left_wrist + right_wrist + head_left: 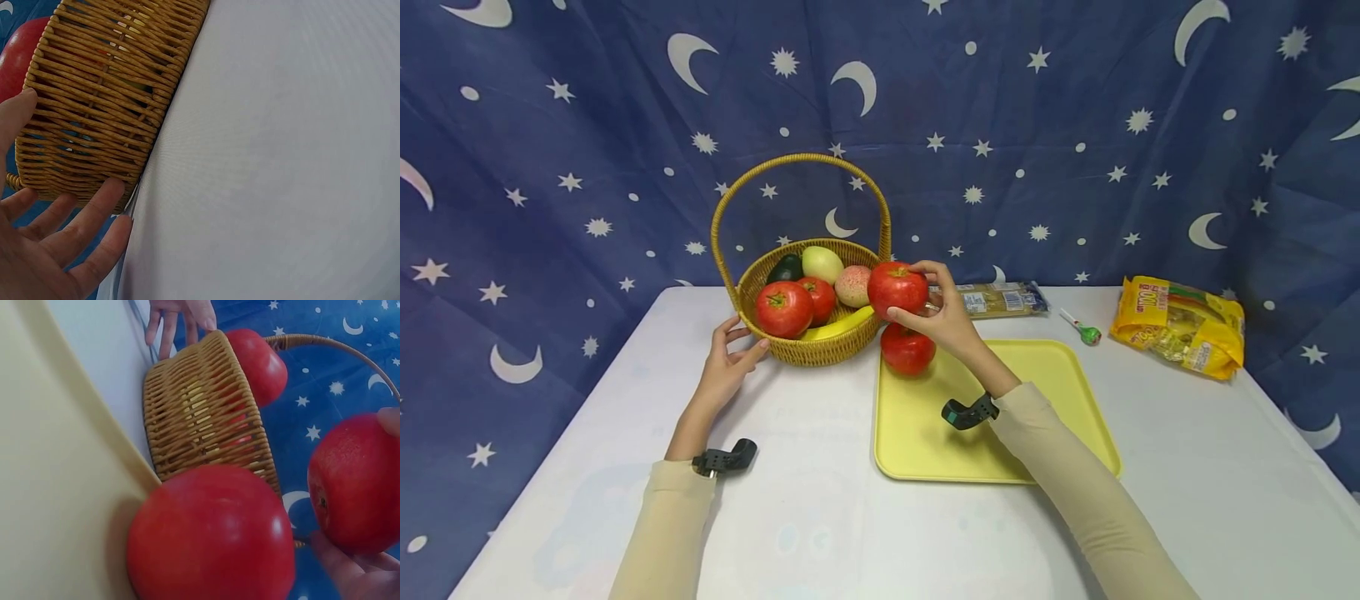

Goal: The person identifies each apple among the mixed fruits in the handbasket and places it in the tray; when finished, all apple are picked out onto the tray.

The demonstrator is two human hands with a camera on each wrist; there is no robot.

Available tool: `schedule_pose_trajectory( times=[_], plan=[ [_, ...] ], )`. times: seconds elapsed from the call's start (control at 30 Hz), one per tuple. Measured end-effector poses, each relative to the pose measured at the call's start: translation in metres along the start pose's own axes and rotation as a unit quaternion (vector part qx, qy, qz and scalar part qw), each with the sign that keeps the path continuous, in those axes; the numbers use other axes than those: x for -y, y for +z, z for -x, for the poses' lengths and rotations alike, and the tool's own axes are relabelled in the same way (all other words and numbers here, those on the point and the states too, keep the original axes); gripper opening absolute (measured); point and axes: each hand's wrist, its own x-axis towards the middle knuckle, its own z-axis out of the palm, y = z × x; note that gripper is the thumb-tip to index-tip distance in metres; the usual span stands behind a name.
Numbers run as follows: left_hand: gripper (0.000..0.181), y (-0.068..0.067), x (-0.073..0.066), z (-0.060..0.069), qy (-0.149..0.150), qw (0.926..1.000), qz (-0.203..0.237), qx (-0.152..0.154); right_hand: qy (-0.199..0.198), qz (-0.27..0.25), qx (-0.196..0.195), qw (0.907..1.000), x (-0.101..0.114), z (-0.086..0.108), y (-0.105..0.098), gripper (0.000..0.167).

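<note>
The wicker basket (811, 353) is round, honey-brown and openly woven, with a tall arched handle. It stands upright between the hands, its near-left side against the spread fingers of the left hand (722, 368), whose thumb meets the rim. The red apple (895, 289), rounded, glossy and whole, is raised in the right hand (953, 323), gripped between thumb and fingers near the basket's right rim, its dimpled end showing.

Soft light brightens the head view, with faint shadows on the bench (805, 500) and tray (940, 457), while the left wrist view is dimmer and glints mark the nearest apple (209, 540) in the right wrist view.
</note>
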Motion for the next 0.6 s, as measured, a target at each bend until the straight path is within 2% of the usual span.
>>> schedule_pose_trajectory(
  times=[0.07, 0.1, 0.3, 0.33, 0.47, 0.6],
  plan=[
    [0.075, 0.000, 0.001, -0.001, -0.004, 1.0000, 0.004, 0.000, -0.002, 0.006, -0.004, 1.0000, 0.000, 0.001, -0.003, 0.064],
    [0.075, 0.000, 0.006, -0.003, -0.005, 1.0000, 0.007, -0.002, -0.003, 0.007, -0.005, 1.0000, 0.000, 0.001, -0.004, 0.064],
    [0.075, -0.002, 0.003, -0.004, -0.001, 1.0000, 0.006, -0.003, -0.005, 0.009, -0.014, 0.9998, 0.000, 0.002, -0.012, 0.064],
    [0.074, -0.001, -0.002, -0.001, 0.000, 1.0000, 0.004, -0.002, -0.005, 0.008, -0.017, 0.9998, -0.001, 0.002, -0.014, 0.064],
    [0.074, -0.001, 0.000, -0.002, 0.008, 0.9999, -0.006, 0.000, -0.003, 0.006, -0.029, 0.9995, -0.004, 0.005, -0.019, 0.063],
    [0.074, 0.001, 0.002, -0.002, 0.000, 1.0000, -0.003, 0.000, 0.011, 0.005, -0.035, 0.9993, -0.007, 0.010, -0.025, 0.063]
  ],
)
